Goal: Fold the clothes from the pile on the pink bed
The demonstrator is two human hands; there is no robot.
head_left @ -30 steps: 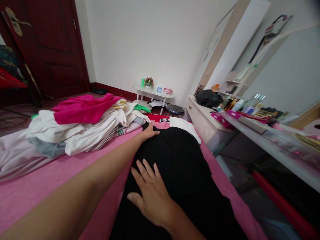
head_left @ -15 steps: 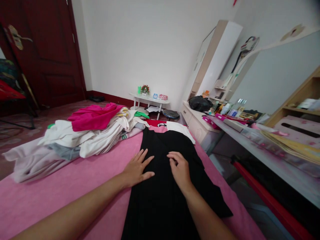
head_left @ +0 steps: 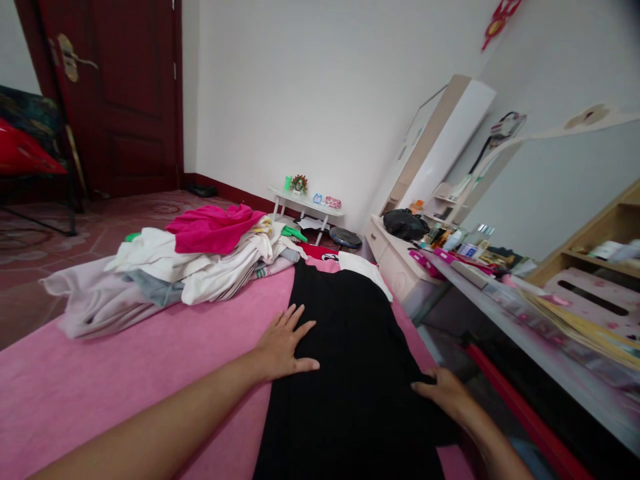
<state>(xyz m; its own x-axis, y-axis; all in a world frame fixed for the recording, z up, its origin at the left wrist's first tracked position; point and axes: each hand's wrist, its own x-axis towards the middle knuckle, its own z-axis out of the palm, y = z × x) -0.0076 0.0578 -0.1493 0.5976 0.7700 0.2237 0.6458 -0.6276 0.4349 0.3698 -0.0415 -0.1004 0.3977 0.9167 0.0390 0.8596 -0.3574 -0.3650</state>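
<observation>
Light soft, muted | black garment [head_left: 350,360] — little detail | edges — stretched, upper-right corner dark

Had the garment [head_left: 345,353] spread lengthwise on the bed [head_left: 200,360], left hand [head_left: 284,347] on its left side, right hand [head_left: 445,392] at its right edge. Found a clothes pile [head_left: 220,250] on the bed, left of the garment, and more clothes [head_left: 366,272] just beyond its far end. Saw, past the bed, a low surface [head_left: 307,205] holding cup [head_left: 288,183], plant [head_left: 299,184] and clock [head_left: 317,198]; to the right, a cabinet [head_left: 395,260] with a bag [head_left: 404,225] on top, then a nearer long surface [head_left: 530,337]. Noted the door [head_left: 133,87] far left, behind the pile.
</observation>
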